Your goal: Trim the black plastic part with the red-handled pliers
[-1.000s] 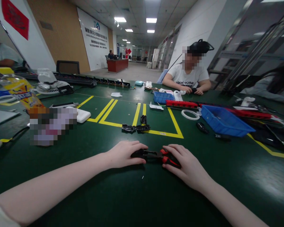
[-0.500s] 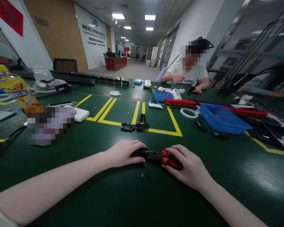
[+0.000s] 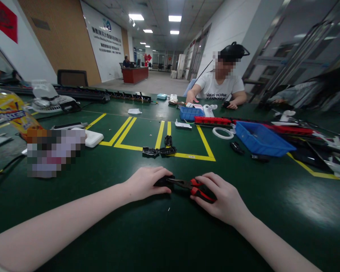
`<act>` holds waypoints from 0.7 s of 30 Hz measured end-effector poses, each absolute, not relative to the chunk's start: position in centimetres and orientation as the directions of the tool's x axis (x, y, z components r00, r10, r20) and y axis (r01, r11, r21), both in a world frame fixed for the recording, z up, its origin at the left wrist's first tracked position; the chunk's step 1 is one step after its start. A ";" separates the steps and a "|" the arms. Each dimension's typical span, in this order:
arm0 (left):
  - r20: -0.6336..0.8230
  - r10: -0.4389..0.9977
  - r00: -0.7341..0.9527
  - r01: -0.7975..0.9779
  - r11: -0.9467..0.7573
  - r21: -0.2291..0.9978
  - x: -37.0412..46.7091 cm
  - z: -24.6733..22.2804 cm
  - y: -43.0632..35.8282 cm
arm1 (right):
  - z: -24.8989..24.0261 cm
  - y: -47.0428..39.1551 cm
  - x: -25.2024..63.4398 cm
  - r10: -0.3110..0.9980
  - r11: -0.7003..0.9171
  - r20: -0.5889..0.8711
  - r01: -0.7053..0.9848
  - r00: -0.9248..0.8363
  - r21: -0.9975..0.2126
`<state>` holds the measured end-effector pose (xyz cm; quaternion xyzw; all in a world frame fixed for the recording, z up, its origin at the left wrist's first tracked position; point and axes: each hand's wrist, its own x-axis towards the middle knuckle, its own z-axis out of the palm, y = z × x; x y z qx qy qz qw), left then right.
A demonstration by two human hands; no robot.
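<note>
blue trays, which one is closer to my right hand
The larger blue tray, farther right; the smaller blue tray sits farther back from your right hand.

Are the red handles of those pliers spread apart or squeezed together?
Spread apart: the pliers show a clear gap between their two red handles, held in the right hand.

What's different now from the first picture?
The person across the table moved one hand away from the other, over to the small blue tray. Your left hand still holds the black part, and your right hand still holds the pliers.
</note>
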<state>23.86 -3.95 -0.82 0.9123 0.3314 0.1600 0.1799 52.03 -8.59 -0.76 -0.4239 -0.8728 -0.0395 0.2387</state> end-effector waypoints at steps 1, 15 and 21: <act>0.176 0.665 0.726 0.549 -0.715 0.433 23.9 -0.8 -4.0 | -0.8 -8.6 52.0 0.729 0.631 0.445 0.762 -0.520 -0.145; 0.184 0.655 0.733 0.527 -0.717 0.456 23.9 -0.6 -4.0 | -0.9 -8.4 52.2 0.756 0.582 0.466 0.798 -0.460 -0.156; 0.193 0.648 0.737 0.528 -0.730 0.434 23.9 -0.7 -4.0 | -0.9 -8.4 52.2 0.740 0.584 0.487 0.803 -0.464 -0.123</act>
